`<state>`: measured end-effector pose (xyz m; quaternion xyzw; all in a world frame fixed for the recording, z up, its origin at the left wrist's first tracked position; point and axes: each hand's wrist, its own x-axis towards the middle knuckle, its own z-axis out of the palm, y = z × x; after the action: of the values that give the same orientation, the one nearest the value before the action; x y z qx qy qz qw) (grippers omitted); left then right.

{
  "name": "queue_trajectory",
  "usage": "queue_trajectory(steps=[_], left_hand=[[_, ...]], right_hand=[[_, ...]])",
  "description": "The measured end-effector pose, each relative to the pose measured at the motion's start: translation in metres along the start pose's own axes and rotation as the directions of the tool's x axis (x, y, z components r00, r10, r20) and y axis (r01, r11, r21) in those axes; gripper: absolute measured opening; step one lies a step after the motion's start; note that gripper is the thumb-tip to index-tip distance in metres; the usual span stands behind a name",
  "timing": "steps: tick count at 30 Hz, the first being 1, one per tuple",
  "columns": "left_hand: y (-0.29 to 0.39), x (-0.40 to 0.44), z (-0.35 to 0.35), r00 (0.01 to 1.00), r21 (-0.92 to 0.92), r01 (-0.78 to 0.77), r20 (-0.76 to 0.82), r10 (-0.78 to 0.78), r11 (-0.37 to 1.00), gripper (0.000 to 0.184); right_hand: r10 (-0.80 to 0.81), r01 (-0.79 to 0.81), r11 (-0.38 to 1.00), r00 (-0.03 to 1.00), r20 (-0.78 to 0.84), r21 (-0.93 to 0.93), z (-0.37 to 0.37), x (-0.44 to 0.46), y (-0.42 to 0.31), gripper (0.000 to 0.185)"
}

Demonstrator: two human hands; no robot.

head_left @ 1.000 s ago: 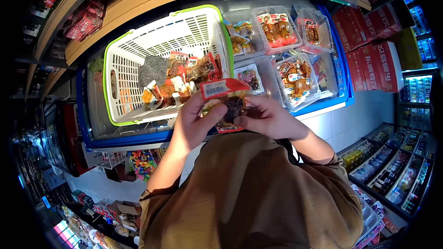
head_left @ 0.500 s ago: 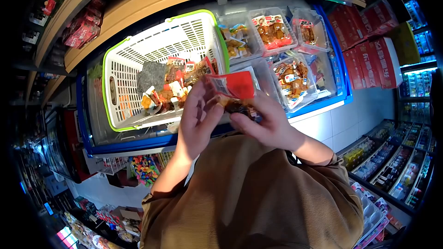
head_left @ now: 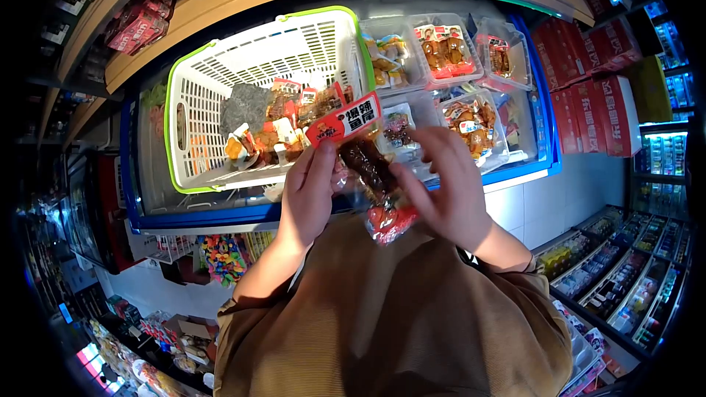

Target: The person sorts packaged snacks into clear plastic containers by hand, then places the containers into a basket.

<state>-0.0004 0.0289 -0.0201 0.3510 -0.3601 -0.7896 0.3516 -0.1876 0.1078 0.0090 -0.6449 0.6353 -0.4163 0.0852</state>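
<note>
A clear vacuum-sealed snack packet (head_left: 368, 165) with dark brown meat inside and a red, black and white label hangs in front of me. My left hand (head_left: 310, 190) is closed on its left side, thumb over the label's lower end. At the packet's right edge, my right hand (head_left: 450, 190) has its thumb at the wrapper, while its fingers are spread apart. Just beyond the hands stands a white plastic basket (head_left: 213, 66) with a green rim. It holds several similar packets (head_left: 283, 136) and a dark grey crumpled item (head_left: 246, 109).
Right of the basket, clear bins (head_left: 471, 88) hold packaged snacks. They and the basket rest on a blue-edged chest (head_left: 220, 219). Wooden shelving (head_left: 220, 4) runs behind. Red boxes (head_left: 599, 114) are stacked at right, with product racks (head_left: 618, 265) below.
The packet has turned so that its printed label and brown contents show, with its lower end hanging down. My right hand's fingers have opened away from it.
</note>
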Motion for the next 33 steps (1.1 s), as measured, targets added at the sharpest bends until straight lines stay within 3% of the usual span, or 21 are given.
queue_trajectory(steps=[2,5,7,11,12,14,15,16,18,20,22,33], left_hand=[[0.001,0.001,0.001,0.999,0.050,-0.005,-0.042,0.007,0.999,0.031],[-0.001,0.001,0.002,0.994,0.145,-0.012,-0.103,0.027,0.989,0.029],[-0.004,0.003,0.000,0.994,0.217,-0.040,-0.087,0.060,0.975,0.028],[-0.004,0.003,0.014,0.983,0.040,-0.056,-0.175,0.063,0.998,0.028],[-0.006,0.002,0.011,0.985,0.109,-0.037,-0.166,0.055,0.993,0.028],[-0.008,0.004,-0.007,0.989,0.242,0.004,-0.145,0.032,0.970,0.027],[-0.013,0.007,-0.017,0.995,0.289,-0.089,-0.007,0.095,0.953,0.025],[-0.013,0.008,-0.017,0.986,0.291,-0.132,-0.058,0.156,0.947,0.023],[0.001,0.012,-0.013,0.960,0.254,-0.175,-0.172,0.222,0.951,0.025],[0.004,0.014,-0.043,0.944,0.236,-0.244,-0.163,0.286,0.941,0.026],[0.014,0.014,-0.060,0.946,0.236,-0.239,-0.163,0.281,0.942,0.031],[0.022,0.009,-0.096,0.945,0.306,-0.243,-0.138,0.295,0.921,0.031]], right_hand=[[0.266,-0.300,0.921,0.950,0.163,0.247,-0.001,0.004,0.002,0.030],[0.300,-0.638,0.511,0.761,0.576,0.577,0.011,-0.011,0.023,0.021],[0.262,-0.639,0.520,0.751,0.606,0.567,0.012,-0.015,0.021,0.019],[0.219,-0.611,0.555,0.762,0.610,0.564,0.016,-0.022,0.021,0.018],[0.206,-0.595,0.565,0.773,0.601,0.571,0.018,-0.024,0.023,0.018],[0.224,-0.532,0.624,0.824,0.521,0.573,0.011,-0.023,0.027,0.017],[0.256,-0.515,0.625,0.845,0.468,0.587,0.004,-0.021,0.031,0.017],[0.287,-0.495,0.632,0.864,0.413,0.597,-0.003,-0.019,0.038,0.017],[0.573,-0.610,0.587,0.778,0.260,0.532,-0.023,-0.016,0.060,0.017],[0.664,-0.613,0.655,0.746,0.049,0.441,-0.052,-0.008,0.075,0.021],[0.614,-0.508,0.738,0.778,-0.132,0.443,-0.064,-0.013,0.105,0.022],[0.758,-0.635,0.650,0.579,-0.301,0.416,-0.106,-0.040,0.198,0.021]])
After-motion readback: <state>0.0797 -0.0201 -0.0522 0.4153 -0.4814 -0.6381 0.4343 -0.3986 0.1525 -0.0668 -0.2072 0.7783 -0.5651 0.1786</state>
